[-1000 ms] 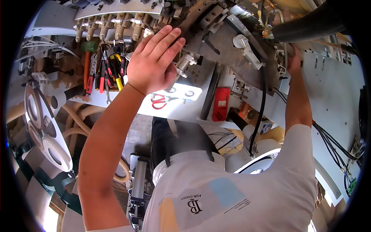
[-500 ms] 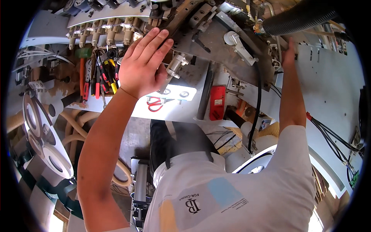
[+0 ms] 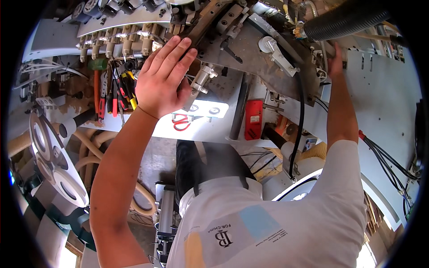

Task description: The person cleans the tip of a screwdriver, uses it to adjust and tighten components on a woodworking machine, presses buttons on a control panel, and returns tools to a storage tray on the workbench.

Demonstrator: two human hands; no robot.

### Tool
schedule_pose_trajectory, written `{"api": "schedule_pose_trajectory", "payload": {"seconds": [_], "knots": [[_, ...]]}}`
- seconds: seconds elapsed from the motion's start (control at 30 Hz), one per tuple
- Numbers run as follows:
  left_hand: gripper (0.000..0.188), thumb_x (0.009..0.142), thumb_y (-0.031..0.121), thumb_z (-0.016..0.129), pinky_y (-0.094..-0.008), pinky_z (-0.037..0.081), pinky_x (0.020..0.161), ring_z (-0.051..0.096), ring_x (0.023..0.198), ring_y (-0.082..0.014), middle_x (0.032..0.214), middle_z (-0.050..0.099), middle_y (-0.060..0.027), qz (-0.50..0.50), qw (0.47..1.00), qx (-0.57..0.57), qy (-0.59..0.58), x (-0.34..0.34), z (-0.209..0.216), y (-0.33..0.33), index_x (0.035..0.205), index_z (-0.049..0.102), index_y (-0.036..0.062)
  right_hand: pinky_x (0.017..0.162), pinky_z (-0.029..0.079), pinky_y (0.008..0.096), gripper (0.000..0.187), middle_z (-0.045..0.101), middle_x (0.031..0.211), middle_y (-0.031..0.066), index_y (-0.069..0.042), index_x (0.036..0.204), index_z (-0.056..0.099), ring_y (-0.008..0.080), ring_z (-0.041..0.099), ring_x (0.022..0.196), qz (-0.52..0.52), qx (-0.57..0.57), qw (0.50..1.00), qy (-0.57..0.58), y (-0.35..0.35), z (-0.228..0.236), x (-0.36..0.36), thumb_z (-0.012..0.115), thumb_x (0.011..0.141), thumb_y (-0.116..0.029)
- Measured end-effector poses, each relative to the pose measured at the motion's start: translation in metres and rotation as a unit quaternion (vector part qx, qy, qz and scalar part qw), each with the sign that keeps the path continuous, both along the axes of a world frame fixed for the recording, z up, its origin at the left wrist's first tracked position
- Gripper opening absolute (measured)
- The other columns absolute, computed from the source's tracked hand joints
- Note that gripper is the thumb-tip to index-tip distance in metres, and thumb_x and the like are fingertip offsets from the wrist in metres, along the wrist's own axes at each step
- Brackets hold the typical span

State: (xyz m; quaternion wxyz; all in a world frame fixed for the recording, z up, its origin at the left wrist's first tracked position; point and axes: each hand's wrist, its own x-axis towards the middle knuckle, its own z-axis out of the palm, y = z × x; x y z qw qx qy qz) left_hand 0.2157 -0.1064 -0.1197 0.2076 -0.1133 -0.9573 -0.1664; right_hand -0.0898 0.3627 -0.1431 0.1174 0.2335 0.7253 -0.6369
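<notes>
— Little has moved since a second ago: my view has slid slightly, and both hands keep their places about the dark metal plate (image 3: 261,62).
— What's left of it?
— Hand tools (image 3: 119,87), well left of the plate, grouped upright, I'd guess for easy reach. Next, the left hand (image 3: 163,82): flat, fingers extended, tips by the dark bar (image 3: 205,22) at the plate's upper left. It looks like bracing; I can't tell whether it presses.
— Below?
— Red case (image 3: 254,119), below the plate, perhaps to leave both hands room.
— And right?
— The right hand (image 3: 336,64), just beyond the plate's right edge. Its fingers are mostly hidden, so I can't tell if they grip or rest.
</notes>
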Motion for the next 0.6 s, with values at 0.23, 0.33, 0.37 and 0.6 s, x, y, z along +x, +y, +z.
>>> {"api": "schedule_pose_trajectory", "payload": {"seconds": [0.23, 0.33, 0.37, 0.6], "knots": [[0.061, 0.073, 0.01, 0.06, -0.045, 0.046, 0.108, 0.052, 0.138, -0.0298, 0.147, 0.057, -0.0081, -0.003, 1.0, -0.005, -0.013, 0.001, 0.0, -0.002, 0.135, 0.062, 0.011, 0.109, 0.042, 0.0408, 0.081, 0.058, 0.14, 0.0045, -0.02, 0.149, 0.046, 0.0268, 0.057, 0.125, 0.007, -0.01, 1.0, -0.024, 0.013, -0.014, -0.008, 0.064, 0.085, -0.067], [0.063, 0.073, 0.011, 0.059, -0.0449, 0.045, 0.108, 0.05, 0.14, -0.0313, 0.149, 0.055, -0.009, -0.008, 1.0, -0.01, -0.016, 0.0, 0.0, -0.001, 0.136, 0.06, 0.0099, 0.107, 0.044, 0.044, 0.083, 0.058, 0.14, 0.0072, -0.02, 0.15, 0.045, 0.0289, 0.058, 0.123, 0.005, 0.053, 0.998, 0.044, 0.026, -0.025, -0.017, 0.063, 0.085, -0.068], [0.062, 0.074, 0.011, 0.059, -0.045, 0.045, 0.108, 0.05, 0.14, -0.0315, 0.149, 0.055, -0.0091, -0.008, 1.0, -0.01, -0.015, -0.001, 0.0, -0.001, 0.136, 0.06, 0.0097, 0.108, 0.043, 0.0449, 0.085, 0.057, 0.141, 0.0086, -0.019, 0.151, 0.044, 0.0298, 0.057, 0.124, 0.01, 0.036, 0.999, 0.031, 0.031, -0.028, -0.02, 0.063, 0.085, -0.069], [0.063, 0.073, 0.011, 0.061, -0.0463, 0.045, 0.11, 0.053, 0.137, -0.0308, 0.147, 0.057, -0.0083, -0.008, 1.0, -0.003, -0.014, -0.002, 0.002, 0.001, 0.135, 0.06, 0.0116, 0.111, 0.041, 0.0438, 0.087, 0.054, 0.143, 0.0131, -0.018, 0.154, 0.04, 0.0321, 0.054, 0.127, 0.023, -0.043, 0.999, 0.016, 0.023, -0.025, -0.009, 0.056, 0.089, -0.074]]}}
